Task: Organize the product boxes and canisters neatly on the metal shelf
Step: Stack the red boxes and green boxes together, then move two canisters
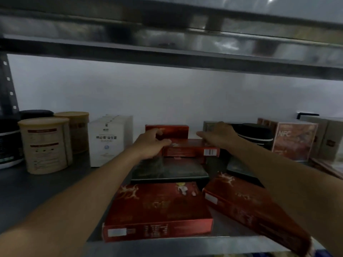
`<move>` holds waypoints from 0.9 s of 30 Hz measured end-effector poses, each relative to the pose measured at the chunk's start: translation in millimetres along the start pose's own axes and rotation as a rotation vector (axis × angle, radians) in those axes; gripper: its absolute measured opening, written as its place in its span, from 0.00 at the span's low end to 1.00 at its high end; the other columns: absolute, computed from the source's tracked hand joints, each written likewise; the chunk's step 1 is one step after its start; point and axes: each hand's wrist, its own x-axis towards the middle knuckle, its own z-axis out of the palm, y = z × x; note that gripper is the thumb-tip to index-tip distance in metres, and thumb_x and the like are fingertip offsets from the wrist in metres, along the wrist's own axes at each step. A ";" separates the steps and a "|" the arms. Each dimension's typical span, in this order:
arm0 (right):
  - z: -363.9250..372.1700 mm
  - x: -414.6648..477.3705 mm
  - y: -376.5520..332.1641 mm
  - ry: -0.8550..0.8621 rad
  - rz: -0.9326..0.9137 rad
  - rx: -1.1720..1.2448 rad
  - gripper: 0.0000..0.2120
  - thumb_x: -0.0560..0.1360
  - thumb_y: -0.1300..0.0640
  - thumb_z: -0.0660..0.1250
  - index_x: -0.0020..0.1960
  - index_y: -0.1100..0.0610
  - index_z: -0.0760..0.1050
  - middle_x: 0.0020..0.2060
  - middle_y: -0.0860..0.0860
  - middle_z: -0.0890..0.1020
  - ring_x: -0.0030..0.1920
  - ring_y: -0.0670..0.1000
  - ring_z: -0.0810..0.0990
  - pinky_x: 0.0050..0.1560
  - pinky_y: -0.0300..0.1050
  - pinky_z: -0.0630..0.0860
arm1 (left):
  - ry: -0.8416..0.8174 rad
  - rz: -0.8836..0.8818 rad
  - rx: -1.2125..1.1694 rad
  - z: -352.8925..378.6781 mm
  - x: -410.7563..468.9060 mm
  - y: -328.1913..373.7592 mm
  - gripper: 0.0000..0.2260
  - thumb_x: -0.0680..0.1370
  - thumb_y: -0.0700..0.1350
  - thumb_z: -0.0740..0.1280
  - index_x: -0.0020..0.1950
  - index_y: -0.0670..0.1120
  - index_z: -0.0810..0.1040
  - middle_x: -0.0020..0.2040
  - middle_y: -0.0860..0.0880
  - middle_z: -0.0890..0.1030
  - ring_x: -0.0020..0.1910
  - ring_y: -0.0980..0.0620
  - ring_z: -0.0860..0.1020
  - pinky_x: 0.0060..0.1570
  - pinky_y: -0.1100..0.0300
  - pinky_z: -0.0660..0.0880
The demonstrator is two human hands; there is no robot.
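Both arms reach into the metal shelf (46, 184). My left hand (150, 143) grips the left end of a small red box (191, 148) that lies on a dark flat box (168, 171). My right hand (219, 135) rests with fingers stretched over that red box's right rear, touching a grey box (208, 126) behind it; its grip is unclear. Another red box (167, 129) stands at the back. Two large red flat boxes lie in front, one at centre (157, 210) and one at right (250, 206).
Two tan canisters (46, 145) and a dark canister (9, 143) stand at the left, beside a white box (110, 140). At the right are a black container (258, 136), an orange box marked NFC (293, 140) and grey boxes (330, 138). An upper shelf (167, 54) hangs overhead.
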 end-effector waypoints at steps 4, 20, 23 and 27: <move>7.3 13.6 14.3 -0.084 0.054 0.058 0.19 0.73 0.39 0.71 0.42 0.55 0.77 0.45 0.52 0.82 0.39 0.48 0.79 0.35 0.36 0.78 | -0.081 -0.038 0.122 11.0 8.3 -1.3 0.31 0.76 0.65 0.62 0.75 0.51 0.63 0.71 0.48 0.70 0.66 0.48 0.71 0.58 0.58 0.69; 41.1 21.4 46.3 -0.055 0.181 0.536 0.41 0.59 0.36 0.80 0.59 0.65 0.78 0.51 0.56 0.83 0.51 0.56 0.83 0.55 0.52 0.81 | -0.086 -0.094 -0.055 23.6 23.4 -22.1 0.32 0.77 0.65 0.62 0.76 0.51 0.61 0.71 0.49 0.70 0.66 0.49 0.71 0.67 0.52 0.67; 37.9 16.8 45.0 -0.034 0.175 0.619 0.31 0.63 0.46 0.81 0.57 0.65 0.78 0.48 0.57 0.84 0.46 0.55 0.84 0.46 0.48 0.83 | -0.065 -0.073 -0.174 22.5 24.1 -26.3 0.32 0.74 0.63 0.67 0.74 0.53 0.63 0.68 0.51 0.73 0.62 0.51 0.73 0.65 0.51 0.69; 35.0 13.8 44.8 -0.008 0.186 0.659 0.25 0.63 0.52 0.82 0.53 0.65 0.80 0.46 0.56 0.84 0.45 0.53 0.84 0.42 0.43 0.81 | -0.051 -0.071 -0.269 21.2 22.1 -27.6 0.32 0.73 0.59 0.70 0.73 0.53 0.64 0.63 0.54 0.75 0.59 0.53 0.74 0.62 0.53 0.70</move>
